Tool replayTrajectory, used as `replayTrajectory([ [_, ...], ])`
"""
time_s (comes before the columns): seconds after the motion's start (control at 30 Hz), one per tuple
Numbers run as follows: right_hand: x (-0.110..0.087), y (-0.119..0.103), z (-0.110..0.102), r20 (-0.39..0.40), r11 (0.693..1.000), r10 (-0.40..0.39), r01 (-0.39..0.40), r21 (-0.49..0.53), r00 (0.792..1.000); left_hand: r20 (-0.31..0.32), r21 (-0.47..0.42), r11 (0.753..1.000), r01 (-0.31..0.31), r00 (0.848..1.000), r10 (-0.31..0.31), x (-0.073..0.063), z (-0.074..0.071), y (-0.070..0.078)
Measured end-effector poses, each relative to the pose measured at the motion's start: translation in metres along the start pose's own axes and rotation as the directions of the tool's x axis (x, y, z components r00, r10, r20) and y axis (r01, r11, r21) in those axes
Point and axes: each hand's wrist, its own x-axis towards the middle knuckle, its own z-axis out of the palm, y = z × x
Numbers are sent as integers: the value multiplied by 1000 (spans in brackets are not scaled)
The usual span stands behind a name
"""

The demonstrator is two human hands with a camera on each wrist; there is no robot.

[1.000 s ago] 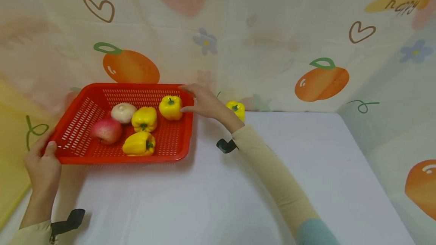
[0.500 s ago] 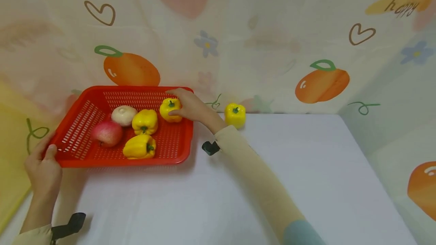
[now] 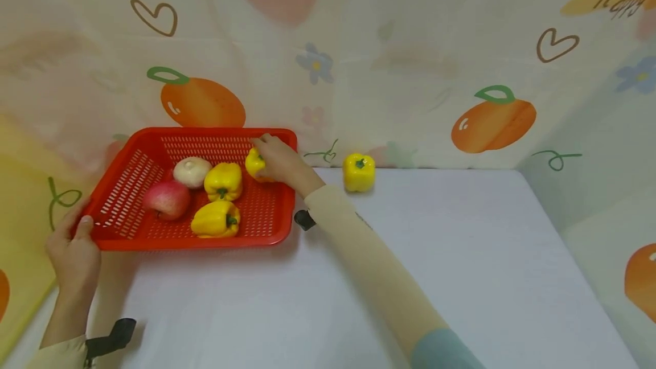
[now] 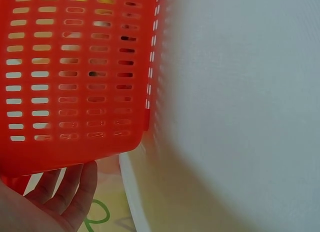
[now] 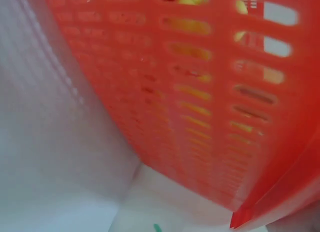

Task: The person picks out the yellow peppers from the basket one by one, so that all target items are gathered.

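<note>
My left hand [image 3: 77,255] grips the left front corner of a red slotted plastic basket [image 3: 179,245], thumb over the rim. In the left wrist view, its fingers [image 4: 80,197] curl at the rim. My right hand [image 3: 282,161] reaches over the basket's right side, fingers and thumb around a yellow bell pepper [image 3: 253,164] in the back right corner. The hand hides part of that pepper. Also in the basket lie two more yellow bell peppers, one upright [image 3: 224,181] and one on its side [image 3: 214,220], a red apple [image 3: 166,199] and a white bulb [image 3: 192,172].
Outside the basket, another yellow bell pepper [image 3: 359,173] stands at the back edge of the white table [image 3: 461,255]. A fruit-printed cloth [image 3: 400,73] hangs behind. In the right wrist view, the basket's slotted wall [image 5: 135,67] fills most of the picture.
My right hand has moved left over the basket's rim and closed around the back right pepper. The pepper outside, partly covered by my arm before, is now fully visible. My left hand keeps its grip.
</note>
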Motion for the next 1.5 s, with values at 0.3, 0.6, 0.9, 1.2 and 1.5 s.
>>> replayTrajectory([
  [0.3, 2, 2, -2, 65, 995, 99, -99, -1, 993, 3, 62, 998, 0, 1000, 0, 1, 5, -1],
  [0.6, -2, 2, -3, 21, 992, 45, -47, 114, 999, 12, 107, 994, -35, 999, 34, 2, 7, -1],
  [0.9, -14, 3, -4, -73, 982, -22, 36, 188, 997, 10, 93, 996, -7, 1000, 6, 3, 4, 2],
  [1.2, -28, 3, -12, -112, 978, -92, 111, 179, 989, 11, 116, 993, 34, 999, -35, 1, 1, 3],
  [1.5, -44, 12, -23, -187, 963, -87, 131, 237, 979, 11, 178, 984, 20, 1000, -23, 0, -2, 3],
])
